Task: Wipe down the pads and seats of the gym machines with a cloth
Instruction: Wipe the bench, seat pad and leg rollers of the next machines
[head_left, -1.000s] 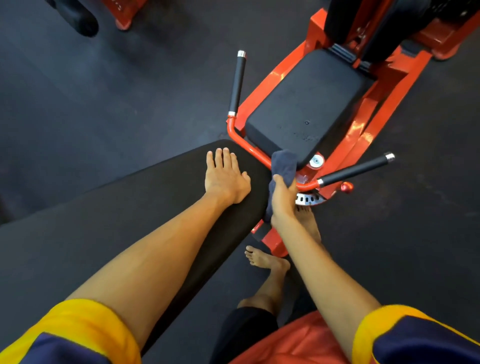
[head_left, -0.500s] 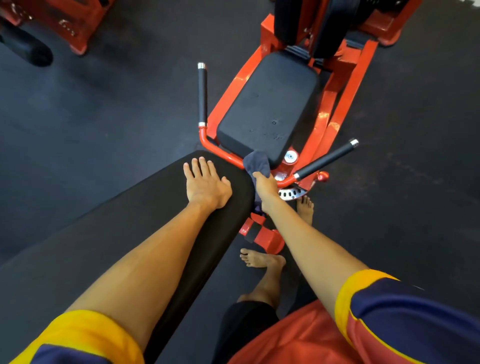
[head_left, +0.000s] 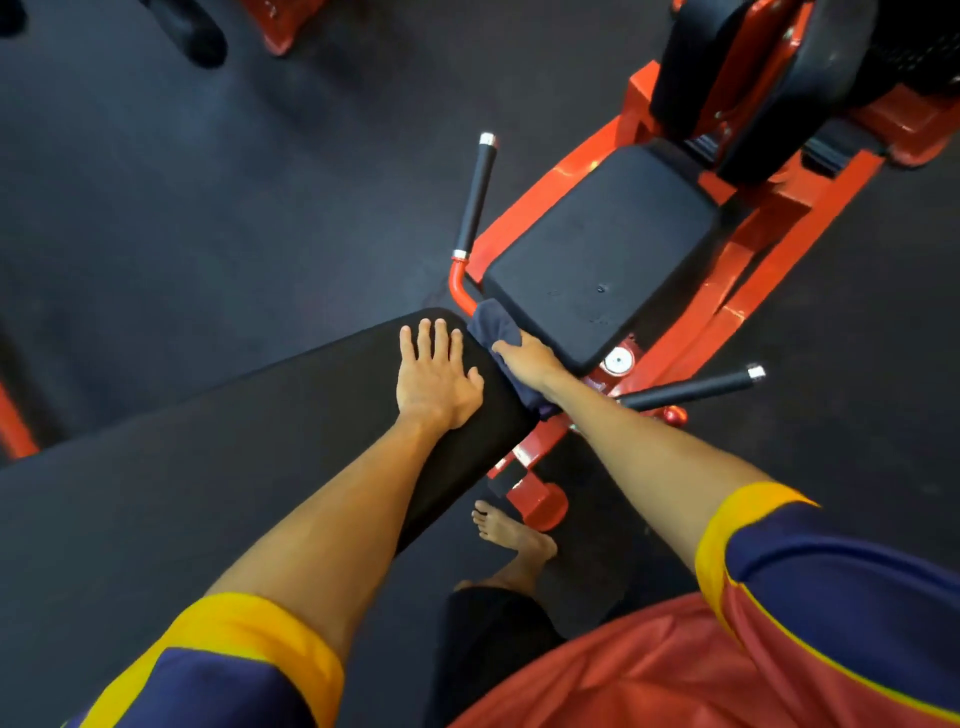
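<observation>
Cloth (head_left: 493, 327), gripped in right hand (head_left: 525, 358), is seemingly sliding leftward along the seat (head_left: 597, 260) front; left hand (head_left: 436, 379) is lying flat.

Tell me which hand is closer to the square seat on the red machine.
Right. The right hand grips the cloth at the near edge of the seat; the left hand rests flat on the long black pad, apart from the seat.

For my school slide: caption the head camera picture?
Right hand holds a dark cloth against the seat; left hand rests on a pad.
</observation>
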